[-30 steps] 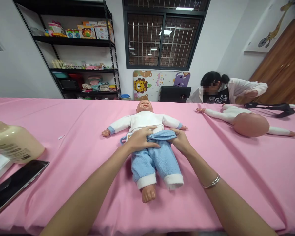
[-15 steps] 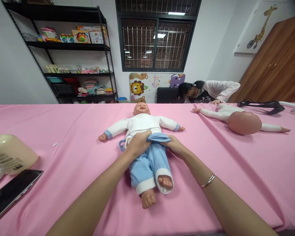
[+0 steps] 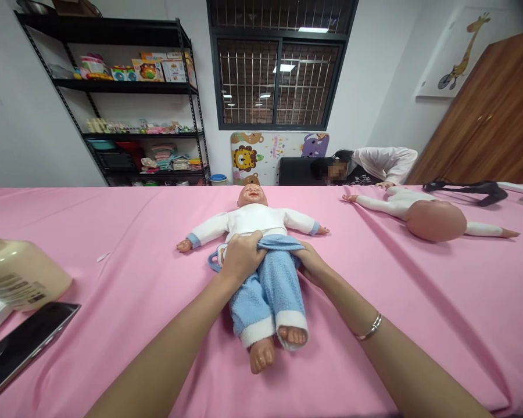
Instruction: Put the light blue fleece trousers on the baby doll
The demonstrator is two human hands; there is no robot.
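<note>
A baby doll [image 3: 253, 219] in a white top with blue cuffs lies on its back, head away from me and arms spread. Its fuzzy blue trousers [image 3: 283, 278] have white hems, and both feet poke out below them. My left hand [image 3: 243, 255] is closed on the waistband at the doll's left-hand side in view. On the other side, my right hand [image 3: 311, 262] grips the same waistband, its fingertips partly tucked behind the cloth. Beside my left hand a blue strap loop [image 3: 213, 259] sticks out.
A pink sheet [image 3: 148, 284] covers the table. To the left are a cream pump bottle [image 3: 21, 273] and a black phone [image 3: 24, 342]. A second doll [image 3: 436, 219] and a black strap [image 3: 466, 188] lie right. A person [image 3: 375, 165] bends beyond the far edge.
Both hands keep hold of the waistband, which has shifted slightly. The trouser leg on the right sits a little differently around the foot. My view has tilted up slightly.
</note>
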